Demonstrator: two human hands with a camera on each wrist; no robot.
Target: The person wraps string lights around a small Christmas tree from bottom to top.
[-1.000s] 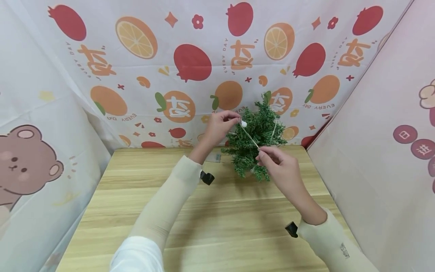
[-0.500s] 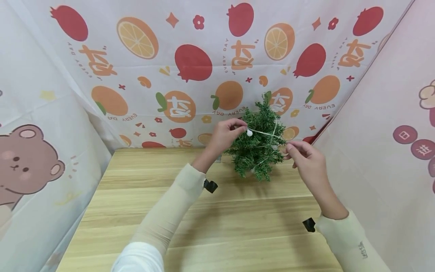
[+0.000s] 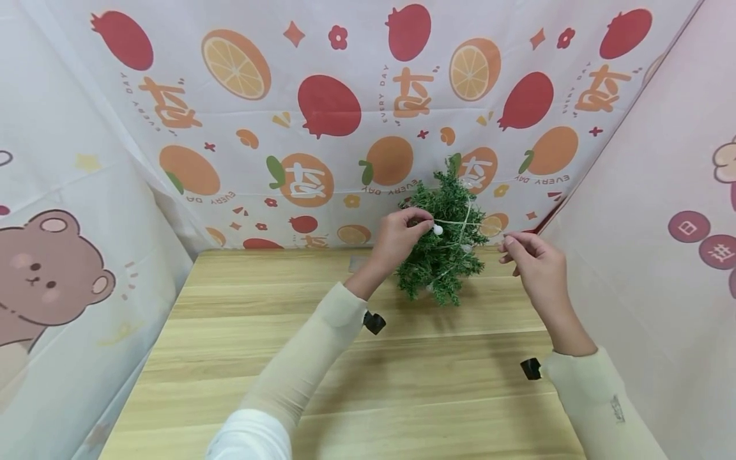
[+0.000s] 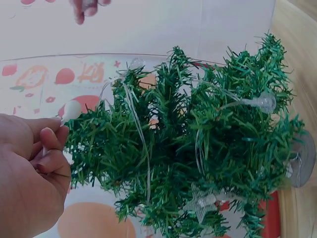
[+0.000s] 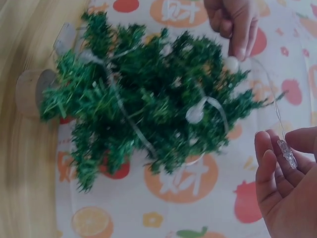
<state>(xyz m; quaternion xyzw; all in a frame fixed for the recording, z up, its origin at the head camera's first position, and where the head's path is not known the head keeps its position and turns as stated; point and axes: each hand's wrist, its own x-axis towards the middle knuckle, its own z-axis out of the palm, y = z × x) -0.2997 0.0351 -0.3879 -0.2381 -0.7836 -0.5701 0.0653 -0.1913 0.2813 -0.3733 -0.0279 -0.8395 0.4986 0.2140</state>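
Note:
A small green artificial tree (image 3: 439,275) stands upright toward the back of the table, wound with a thin clear string of lights (image 3: 464,217). My left hand (image 3: 399,236) pinches that string beside a round white bulb (image 4: 73,110), in front of the upper branches. To the right of the tree, my right hand (image 3: 537,262) holds a clear light (image 5: 288,154) on the string between thumb and fingers. The wire spans between both hands. On the branches sit a round clear bulb (image 4: 266,102) and a clear star light (image 4: 200,206).
The tree's round base (image 5: 32,91) rests on the wooden table (image 3: 259,358). A flat, greyish translucent box (image 3: 359,262) lies behind my left forearm. Fruit-printed cloth (image 3: 328,105) hangs close behind the tree, with pale cloth walls at both sides.
My right hand has moved right, from the tree's front to beyond its right side. My left hand has shifted right and slightly down, and the string now crosses the upper tree.

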